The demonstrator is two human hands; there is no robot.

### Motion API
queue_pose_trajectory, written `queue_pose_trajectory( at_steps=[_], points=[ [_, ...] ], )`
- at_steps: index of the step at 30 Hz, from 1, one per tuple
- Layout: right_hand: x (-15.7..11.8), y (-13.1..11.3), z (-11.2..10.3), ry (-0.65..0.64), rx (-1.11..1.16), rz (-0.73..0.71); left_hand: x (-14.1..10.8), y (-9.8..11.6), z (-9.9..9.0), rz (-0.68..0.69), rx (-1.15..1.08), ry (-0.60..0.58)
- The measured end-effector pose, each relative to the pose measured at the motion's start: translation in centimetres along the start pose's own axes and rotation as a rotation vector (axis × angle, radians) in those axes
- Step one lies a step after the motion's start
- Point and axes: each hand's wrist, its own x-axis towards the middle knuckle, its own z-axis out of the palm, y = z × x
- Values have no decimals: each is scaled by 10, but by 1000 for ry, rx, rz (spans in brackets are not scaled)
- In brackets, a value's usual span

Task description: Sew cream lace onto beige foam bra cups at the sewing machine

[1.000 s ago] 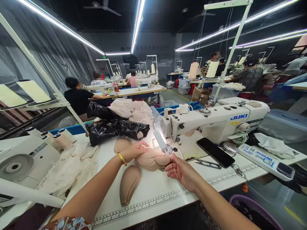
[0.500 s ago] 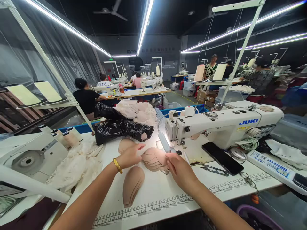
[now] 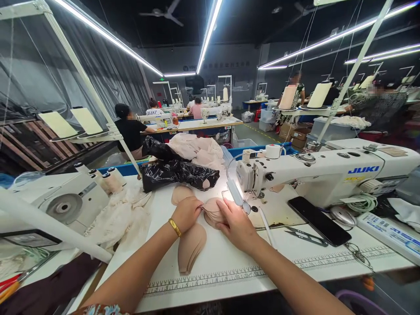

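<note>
A stack of beige fabric pads [image 3: 213,211] lies on the white table in front of the sewing machine. My left hand [image 3: 187,214], with a gold bracelet at the wrist, pinches the stack's left edge between thumb and fingers. My right hand [image 3: 236,222] grips the stack from the right, its fingers over the top and the thumb at the near side. Nearer the table's front lies a second stack of beige pads [image 3: 190,249], partly behind my left wrist. Another beige pad [image 3: 181,194] rests just beyond my left hand.
The white sewing machine [image 3: 315,175] stands at the right, beside a black phone [image 3: 318,221] and thread snips [image 3: 306,236]. A black plastic bag [image 3: 179,174] and pale fabric [image 3: 197,148] lie behind. Lace [image 3: 121,214] is at the left. Co-workers sit farther back.
My left hand has closed on the stack's left edge. My right hand has shifted from the stack's right edge to farther over it. The camera view has turned slightly left.
</note>
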Motion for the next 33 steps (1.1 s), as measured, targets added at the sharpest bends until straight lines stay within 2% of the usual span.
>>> queue_pose_trajectory(
  at_steps=[9,12,16,21,27,33],
  points=[
    [-7,13,7,49,23,14,-12,-6,4,25,85,77],
    [-6,6,3,73,-31,-29,-17,-3,2,68,110,149],
    [4,-14,1,20,-78,-112,-25,5,-6,167,149,248],
    [16,-19,7,44,-51,-64,-40,10,-18,247,223,350],
    [15,-1,16,62,-105,-14,-64,1,-27,224,226,425],
    [14,7,22,100,-119,1,-73,-8,-31,147,173,472]
  ],
)
